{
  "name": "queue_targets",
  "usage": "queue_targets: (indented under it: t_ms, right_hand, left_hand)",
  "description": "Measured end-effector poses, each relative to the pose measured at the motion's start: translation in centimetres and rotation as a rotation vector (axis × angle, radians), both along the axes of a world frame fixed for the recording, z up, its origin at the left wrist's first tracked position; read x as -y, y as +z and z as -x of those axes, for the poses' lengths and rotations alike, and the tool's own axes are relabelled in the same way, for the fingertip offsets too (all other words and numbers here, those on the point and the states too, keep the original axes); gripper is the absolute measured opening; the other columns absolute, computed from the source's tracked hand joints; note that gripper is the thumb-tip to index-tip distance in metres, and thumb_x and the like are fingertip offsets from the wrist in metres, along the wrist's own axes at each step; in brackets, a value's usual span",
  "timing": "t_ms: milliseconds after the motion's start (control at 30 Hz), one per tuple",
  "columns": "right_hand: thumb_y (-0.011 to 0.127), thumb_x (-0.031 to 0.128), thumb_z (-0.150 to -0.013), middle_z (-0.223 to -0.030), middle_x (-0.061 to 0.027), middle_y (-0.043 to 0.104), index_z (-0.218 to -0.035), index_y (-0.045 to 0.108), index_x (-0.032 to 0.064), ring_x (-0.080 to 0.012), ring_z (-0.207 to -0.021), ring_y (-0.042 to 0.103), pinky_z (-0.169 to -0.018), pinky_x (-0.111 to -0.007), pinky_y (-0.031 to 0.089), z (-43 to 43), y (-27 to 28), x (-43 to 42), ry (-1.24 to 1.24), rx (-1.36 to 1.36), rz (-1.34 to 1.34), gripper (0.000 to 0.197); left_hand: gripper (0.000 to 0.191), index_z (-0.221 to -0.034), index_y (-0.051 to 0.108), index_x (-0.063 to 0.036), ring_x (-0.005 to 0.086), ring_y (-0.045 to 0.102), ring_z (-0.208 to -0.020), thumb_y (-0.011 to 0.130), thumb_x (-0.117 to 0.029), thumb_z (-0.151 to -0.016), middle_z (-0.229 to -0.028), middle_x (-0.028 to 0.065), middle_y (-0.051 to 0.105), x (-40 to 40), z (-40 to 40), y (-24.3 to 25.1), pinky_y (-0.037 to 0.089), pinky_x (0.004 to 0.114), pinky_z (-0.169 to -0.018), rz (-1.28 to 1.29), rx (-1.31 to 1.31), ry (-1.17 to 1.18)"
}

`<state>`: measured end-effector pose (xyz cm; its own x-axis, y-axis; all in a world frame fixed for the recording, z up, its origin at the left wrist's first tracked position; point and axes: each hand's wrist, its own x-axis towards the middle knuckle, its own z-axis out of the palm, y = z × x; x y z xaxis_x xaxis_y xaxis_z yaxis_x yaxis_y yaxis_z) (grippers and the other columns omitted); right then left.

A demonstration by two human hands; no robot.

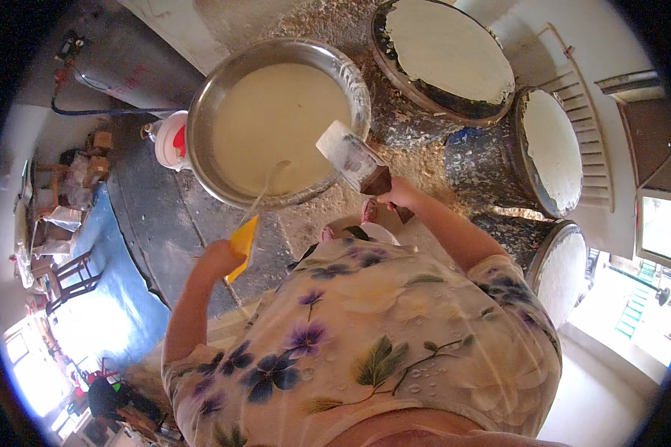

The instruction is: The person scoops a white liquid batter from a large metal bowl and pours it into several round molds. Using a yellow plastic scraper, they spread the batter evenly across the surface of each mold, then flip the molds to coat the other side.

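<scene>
A thin yellow scraper (244, 246) is gripped in my left hand (219, 260), below the near rim of a wide metal basin (202, 146). Pale, batter-like liquid (274, 112) fills much of that basin. From the scraper's top a thin pale streak (264, 193) reaches into the liquid; whether it is a handle or a trickle I cannot tell. My right hand (401, 194) holds the handle of a broad, square-ended tool (349, 156). White residue coats its blade-like part, and its lower part is brown. The tool's head overlaps the basin's near right rim in view.
Round griddles (447, 53), (553, 151), (562, 274) on dark drums stand along the right, covered with a pale layer. A pink-and-white container (172, 141) sits left of the basin, near a grey gas cylinder (140, 56) with a hose. A blue sheet (112, 262) lies farther left.
</scene>
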<state>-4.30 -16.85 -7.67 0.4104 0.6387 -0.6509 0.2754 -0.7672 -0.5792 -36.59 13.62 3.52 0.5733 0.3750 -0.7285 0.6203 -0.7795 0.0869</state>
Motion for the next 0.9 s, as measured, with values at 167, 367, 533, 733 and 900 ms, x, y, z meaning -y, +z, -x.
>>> queue_targets:
  t_ms: [167,367,533,733,900]
  right_hand:
    - [0.066,0.015,-0.068,-0.048,-0.0074,0.055,-0.052,0.056,0.0023,-0.0151,-0.04,0.053,-0.04,-0.029,0.041,-0.6,0.4,-2.0,-0.075,-0.105,-0.103,0.022]
    - [0.066,0.007,-0.065,-0.051,-0.0069,0.054,-0.063,0.056,0.0017,-0.0157,-0.041,0.052,-0.038,-0.031,0.039,-1.8,-2.5,-5.3,-0.246,-0.271,0.013,0.012]
    - [0.067,0.007,-0.066,-0.053,-0.0063,0.054,-0.065,0.057,0.004,-0.0159,-0.043,0.051,-0.04,-0.03,0.04,-1.2,-3.8,-5.5,-0.205,-0.317,-0.065,0.01]
    - [0.064,0.012,-0.07,-0.052,-0.0064,0.053,-0.062,0.055,0.0034,-0.0154,-0.046,0.051,-0.047,-0.028,0.04,1.3,-3.7,-2.7,-0.357,-0.629,0.003,0.014]
    - [0.065,0.013,-0.069,-0.052,-0.0071,0.054,-0.061,0.055,0.0028,-0.0152,-0.043,0.05,-0.044,-0.028,0.038,3.2,-2.5,-1.5,-0.309,-0.622,-0.256,0.016]
  left_hand:
    - [0.038,-0.08,0.061,0.0014,0.0364,0.057,-0.08,0.06,-0.035,-0.068,-0.082,0.0222,0.059,1.2,-2.2,-1.1,0.046,0.042,-0.071,0.044,0.098,-0.027]
    - [0.027,-0.087,0.062,-0.0076,0.0238,0.061,-0.064,0.056,-0.032,-0.076,-0.073,0.0082,0.063,3.4,-3.9,-6.0,0.047,0.037,-0.055,0.568,0.302,0.419]
    - [0.03,-0.1,0.056,-0.009,0.019,0.058,-0.078,0.058,-0.029,-0.078,-0.088,0.0053,0.06,5.3,-1.7,-8.8,0.047,0.032,-0.064,1.036,0.344,0.949]
    - [0.034,-0.107,0.048,-0.0081,0.0155,0.05,-0.078,0.057,-0.026,-0.08,-0.093,0.0036,0.055,9.6,-2.0,-9.3,0.04,0.027,-0.063,1.05,0.541,1.254]
    - [0.024,-0.098,0.051,-0.0112,0.004,0.035,-0.041,0.057,-0.024,-0.079,-0.069,-0.0023,0.052,8.7,-3.0,-8.9,0.023,0.017,-0.035,1.012,0.773,1.105]
